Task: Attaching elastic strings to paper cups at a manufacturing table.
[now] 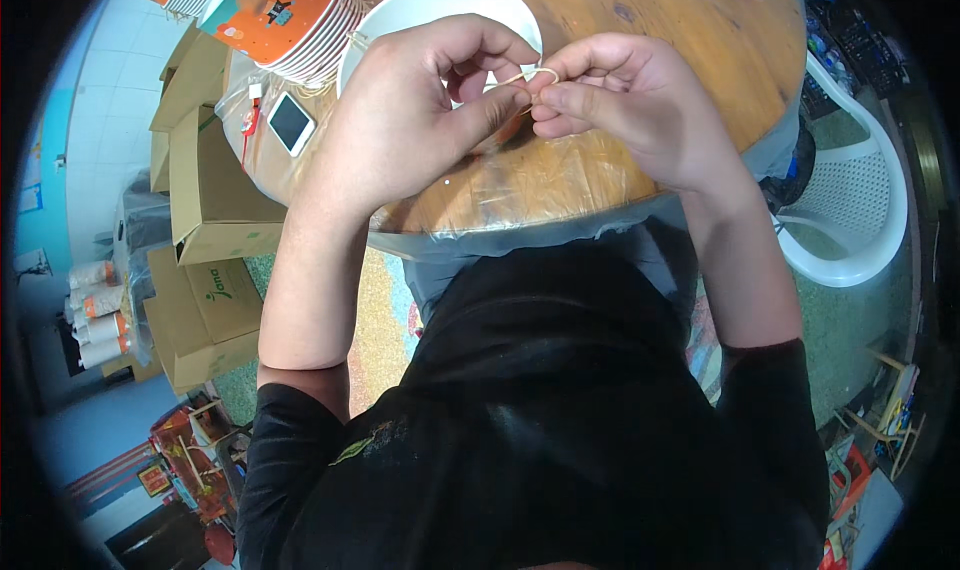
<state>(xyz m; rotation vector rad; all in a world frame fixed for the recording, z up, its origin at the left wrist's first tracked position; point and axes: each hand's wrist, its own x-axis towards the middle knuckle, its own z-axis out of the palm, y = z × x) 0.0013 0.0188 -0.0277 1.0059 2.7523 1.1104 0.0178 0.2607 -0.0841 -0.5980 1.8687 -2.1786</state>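
Note:
A thin pale-yellow cord [541, 70] runs in a small loop between the fingertips of both hands, above the wooden table's near side. My left hand [420, 100] is closed, pinching one part of the cord between thumb and fingers. Close beside it, my right hand [630, 105] pinches the other part with thumb and forefinger, its remaining fingers curled. Behind my hands is a large white round container [445, 0], partly covered by the left hand and wrist. Where the cord's ends go is hidden by my fingers.
A stack of orange printed paper tubs [280, 20] stands at the left of the plastic-covered round table [640, 30]. Near it lie a white phone [290, 123] and a red-and-white cable [252, 110]. Open cardboard boxes [215, 190] stand left; a white plastic chair [865, 180] is at right.

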